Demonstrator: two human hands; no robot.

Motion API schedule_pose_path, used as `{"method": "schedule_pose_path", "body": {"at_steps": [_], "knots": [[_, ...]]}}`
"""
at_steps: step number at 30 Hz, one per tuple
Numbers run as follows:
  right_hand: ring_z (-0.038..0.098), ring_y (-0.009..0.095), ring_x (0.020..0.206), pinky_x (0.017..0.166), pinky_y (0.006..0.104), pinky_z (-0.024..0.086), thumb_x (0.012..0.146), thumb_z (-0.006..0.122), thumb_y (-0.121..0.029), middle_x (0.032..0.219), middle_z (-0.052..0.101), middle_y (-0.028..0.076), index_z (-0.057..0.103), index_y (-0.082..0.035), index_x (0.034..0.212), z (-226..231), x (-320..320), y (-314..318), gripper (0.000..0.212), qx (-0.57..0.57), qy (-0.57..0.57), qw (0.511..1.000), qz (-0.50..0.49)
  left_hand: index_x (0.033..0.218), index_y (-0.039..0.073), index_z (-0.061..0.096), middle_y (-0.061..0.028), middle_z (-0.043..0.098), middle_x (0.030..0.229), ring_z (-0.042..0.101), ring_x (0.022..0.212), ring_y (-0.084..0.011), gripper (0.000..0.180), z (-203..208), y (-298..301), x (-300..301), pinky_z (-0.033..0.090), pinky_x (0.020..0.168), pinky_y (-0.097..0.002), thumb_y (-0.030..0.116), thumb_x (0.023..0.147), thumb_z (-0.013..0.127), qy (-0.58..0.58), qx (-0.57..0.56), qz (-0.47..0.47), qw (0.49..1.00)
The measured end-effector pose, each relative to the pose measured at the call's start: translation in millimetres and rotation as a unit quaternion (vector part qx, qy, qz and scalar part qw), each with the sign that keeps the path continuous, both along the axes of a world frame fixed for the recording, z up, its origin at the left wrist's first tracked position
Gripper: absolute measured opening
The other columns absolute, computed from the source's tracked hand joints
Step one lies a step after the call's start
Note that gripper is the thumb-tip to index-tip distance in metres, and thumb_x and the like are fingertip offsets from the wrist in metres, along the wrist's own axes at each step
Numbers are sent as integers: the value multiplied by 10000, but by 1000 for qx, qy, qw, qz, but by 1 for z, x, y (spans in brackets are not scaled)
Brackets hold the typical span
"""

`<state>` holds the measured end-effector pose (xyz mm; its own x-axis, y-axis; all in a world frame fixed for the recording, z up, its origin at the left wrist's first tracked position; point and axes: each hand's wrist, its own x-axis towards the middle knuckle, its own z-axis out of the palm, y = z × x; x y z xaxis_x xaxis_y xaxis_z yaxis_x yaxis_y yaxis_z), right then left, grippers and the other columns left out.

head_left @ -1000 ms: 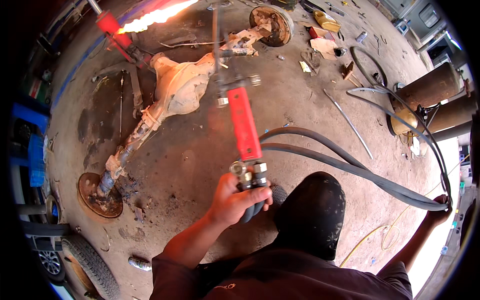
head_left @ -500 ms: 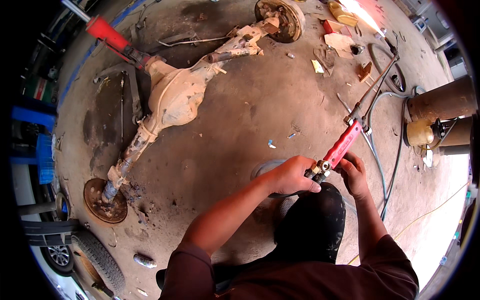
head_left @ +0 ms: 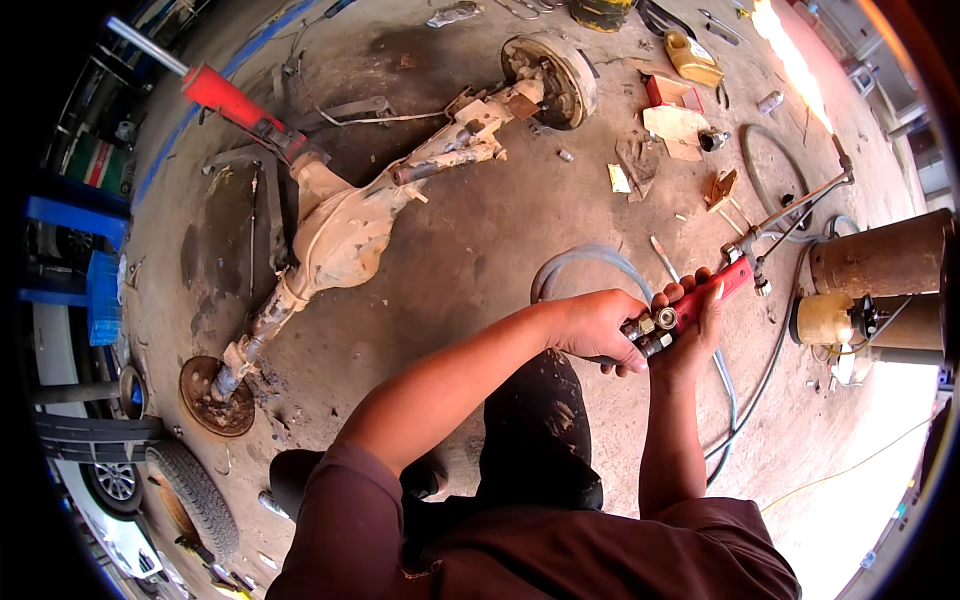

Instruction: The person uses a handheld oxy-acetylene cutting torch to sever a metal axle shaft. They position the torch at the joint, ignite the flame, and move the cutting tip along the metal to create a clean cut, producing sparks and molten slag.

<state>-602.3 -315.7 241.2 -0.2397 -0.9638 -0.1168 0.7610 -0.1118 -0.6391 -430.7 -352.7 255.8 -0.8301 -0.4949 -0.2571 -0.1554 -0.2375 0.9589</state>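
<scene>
A cutting torch with a red handle (head_left: 735,283) points up and to the right. From its bent tip a long yellow-white flame (head_left: 795,62) shoots away to the far side. My right hand (head_left: 692,328) is closed round the rear of the red handle. At the torch's back end, beside the brass fittings (head_left: 648,330), my left hand (head_left: 597,326) is closed round the hose ends, which it partly hides. A rusty vehicle axle (head_left: 345,235) lies across the floor on the left, apart from both hands, with a red jack (head_left: 240,108) against its middle.
Grey hoses (head_left: 600,252) loop over the floor around the torch. Rusty cylinders (head_left: 880,262) and a yellowish container (head_left: 825,318) are on the right. Cardboard (head_left: 675,130) and a yellow jug (head_left: 692,60) lie at the far right. A tyre (head_left: 195,497) lies at the lower left.
The torch has shifted right, and its tip sits lower in view with more flame showing. My right hand has gone from the handle's rear end to a grip round it.
</scene>
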Motion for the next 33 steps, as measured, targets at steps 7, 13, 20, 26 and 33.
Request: {"method": "schedule_pose_path", "body": {"at_steps": [7,13,20,26,33], "knots": [[617,175,717,648,366,572,1006,665,-296,858,595,60,547,-54,1022,10,-29,-14,269,160,232,958,-58,1377,-51,436,-293,632,1239,627,1176,-400,775,48,29,71,496,985,-440,479,902,744,-274,-202,96,935],[613,152,707,633,272,525,1006,671,-219,884,599,44,569,-61,1122,43,-12,-41,221,149,291,943,-61,1028,-42,579,-224,681,1036,653,1054,-402,502,111,48,156,503,917,-485,411,890,744,-360,-183,-69,912],[635,164,755,709,306,566,984,679,-121,893,579,47,535,-22,1210,43,20,-84,285,142,354,923,-52,1139,-29,667,-148,682,969,603,905,-253,377,95,25,155,447,774,-370,205,859,571,-368,-544,59,752],[639,187,798,770,439,588,944,614,6,905,592,51,532,-54,1156,53,62,-119,235,236,354,905,-10,1128,-38,684,-199,692,1026,625,917,-306,382,84,-23,185,468,846,-467,221,868,575,-321,-460,-53,826],[643,231,788,804,470,586,876,592,40,932,589,73,511,-48,1130,89,131,-160,280,339,387,857,34,1113,-40,707,-238,681,1044,616,950,-364,378,66,-61,194,468,874,-505,219,872,574,-280,-414,-26,866]]}}
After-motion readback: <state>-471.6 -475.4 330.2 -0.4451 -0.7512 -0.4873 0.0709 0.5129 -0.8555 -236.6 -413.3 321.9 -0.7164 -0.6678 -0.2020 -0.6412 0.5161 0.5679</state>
